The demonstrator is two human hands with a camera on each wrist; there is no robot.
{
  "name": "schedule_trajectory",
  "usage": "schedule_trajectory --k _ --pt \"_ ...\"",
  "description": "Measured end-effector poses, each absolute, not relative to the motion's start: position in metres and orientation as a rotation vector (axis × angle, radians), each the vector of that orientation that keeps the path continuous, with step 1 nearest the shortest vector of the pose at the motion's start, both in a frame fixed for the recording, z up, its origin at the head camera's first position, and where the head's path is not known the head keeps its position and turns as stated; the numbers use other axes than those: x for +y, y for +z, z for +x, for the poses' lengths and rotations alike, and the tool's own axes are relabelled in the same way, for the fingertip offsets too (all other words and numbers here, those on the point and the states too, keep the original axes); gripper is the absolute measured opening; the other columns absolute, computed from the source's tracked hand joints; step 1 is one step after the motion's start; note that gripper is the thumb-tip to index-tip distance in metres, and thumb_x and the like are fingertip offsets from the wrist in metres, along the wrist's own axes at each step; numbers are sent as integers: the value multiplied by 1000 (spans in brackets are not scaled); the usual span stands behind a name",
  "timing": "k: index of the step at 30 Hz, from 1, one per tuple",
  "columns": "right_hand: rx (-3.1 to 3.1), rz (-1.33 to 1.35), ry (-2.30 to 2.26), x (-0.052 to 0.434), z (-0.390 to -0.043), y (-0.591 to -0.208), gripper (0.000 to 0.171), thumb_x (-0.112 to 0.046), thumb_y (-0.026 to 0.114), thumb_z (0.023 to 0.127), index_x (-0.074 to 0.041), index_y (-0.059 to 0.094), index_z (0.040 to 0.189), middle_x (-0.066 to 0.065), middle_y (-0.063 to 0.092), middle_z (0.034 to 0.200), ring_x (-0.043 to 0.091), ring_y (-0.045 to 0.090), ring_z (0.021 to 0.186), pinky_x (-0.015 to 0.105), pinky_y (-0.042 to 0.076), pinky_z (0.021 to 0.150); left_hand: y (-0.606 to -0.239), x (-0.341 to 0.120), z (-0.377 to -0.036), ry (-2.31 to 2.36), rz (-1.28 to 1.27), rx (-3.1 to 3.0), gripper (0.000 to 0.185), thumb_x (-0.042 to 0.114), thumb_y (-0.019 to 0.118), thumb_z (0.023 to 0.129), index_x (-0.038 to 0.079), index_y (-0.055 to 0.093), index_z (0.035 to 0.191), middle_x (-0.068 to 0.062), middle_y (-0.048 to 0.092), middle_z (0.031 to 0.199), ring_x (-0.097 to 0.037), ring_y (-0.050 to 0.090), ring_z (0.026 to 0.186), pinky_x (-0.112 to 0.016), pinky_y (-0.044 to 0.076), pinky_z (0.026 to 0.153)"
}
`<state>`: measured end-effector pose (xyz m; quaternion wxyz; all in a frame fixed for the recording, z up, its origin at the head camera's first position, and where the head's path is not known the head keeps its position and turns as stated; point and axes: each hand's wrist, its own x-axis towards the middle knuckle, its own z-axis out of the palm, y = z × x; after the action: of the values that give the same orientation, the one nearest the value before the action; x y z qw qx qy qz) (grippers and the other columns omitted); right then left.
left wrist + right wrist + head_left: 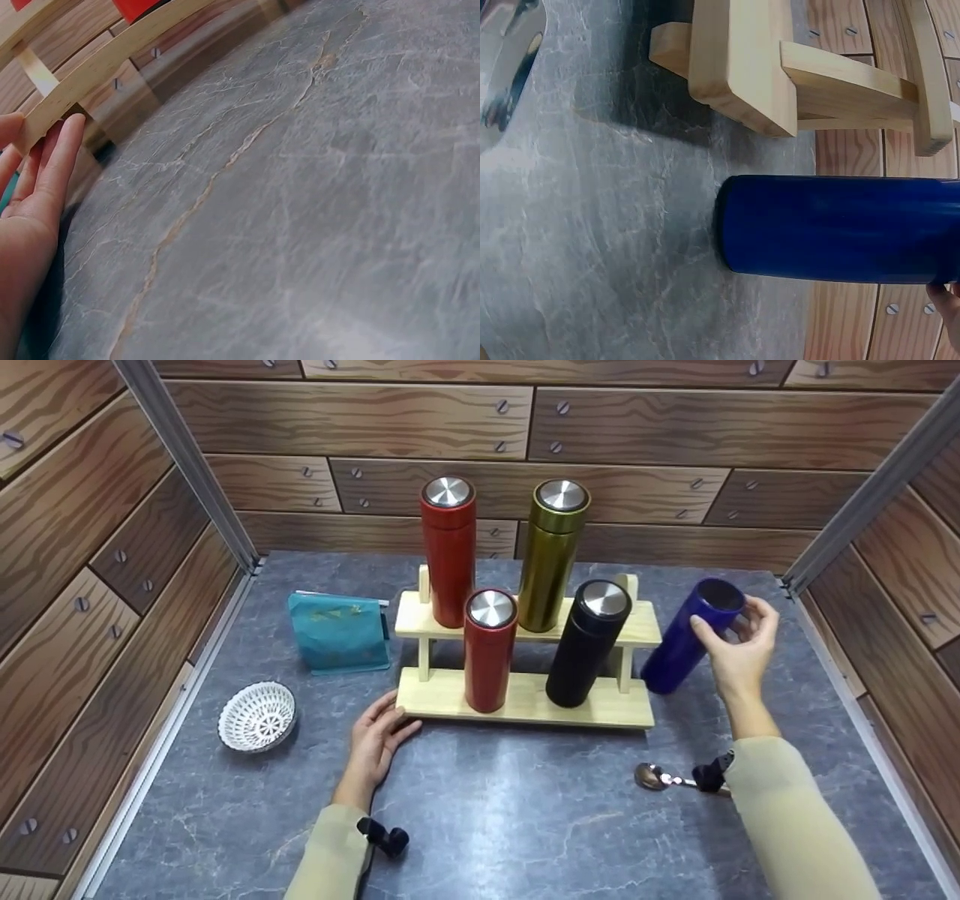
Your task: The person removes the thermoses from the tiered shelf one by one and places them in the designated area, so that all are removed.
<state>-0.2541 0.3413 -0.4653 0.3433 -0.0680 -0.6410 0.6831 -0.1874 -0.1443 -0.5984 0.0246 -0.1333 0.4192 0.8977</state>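
A two-tier wooden rack (525,712) bears several tall thermos flasks: a red one (450,555) and an olive-green one (551,562) on the upper shelf, another red one (489,667) and a black one (585,652) below. With thumb above and fingers beneath, my left hand (377,739) grips the lower shelf's front left corner; the left wrist view shows this hand (37,202) too. Off the rack's right end, my right hand (742,652) holds a blue thermos flask (686,641) near its dark top. Whether the flask's base (735,225) touches the table cannot be told.
A teal pouch (341,634) stands left of the rack, with a white woven-patterned bowl (259,716) nearer. A metal spoon (651,777) lies by my right sleeve, its handle partly hidden. Wood-patterned walls (420,420) enclose the grey marbled table (510,810).
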Motion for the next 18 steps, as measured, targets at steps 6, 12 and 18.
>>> schedule_trajectory --k 6,12,18 --pt "-1728 -145 1743 342 -252 -467 67 4 80 65 -10 45 120 6 53 113 20 52 99 27 47 80 -598 -144 -187 2793 -396 1302 52 -3 62 85 -3 44 134 -18 54 118 -30 59 100 -48 52 86" --pt "-1798 -115 1738 338 -239 -458 67 5 78 69 -8 42 124 6 52 112 19 52 100 29 47 81 -598 -144 -185 2812 -383 1311 50 -5 61 85 -4 44 132 -19 53 117 -32 59 99 -49 53 84" --pt "-1826 -125 1700 346 -232 -458 69 -2 77 74 -8 37 131 6 48 118 17 52 99 24 47 80 -597 -142 -184 2809 -421 1339 48 -5 62 85 -3 47 130 -20 53 114 -31 60 97 -49 53 83"
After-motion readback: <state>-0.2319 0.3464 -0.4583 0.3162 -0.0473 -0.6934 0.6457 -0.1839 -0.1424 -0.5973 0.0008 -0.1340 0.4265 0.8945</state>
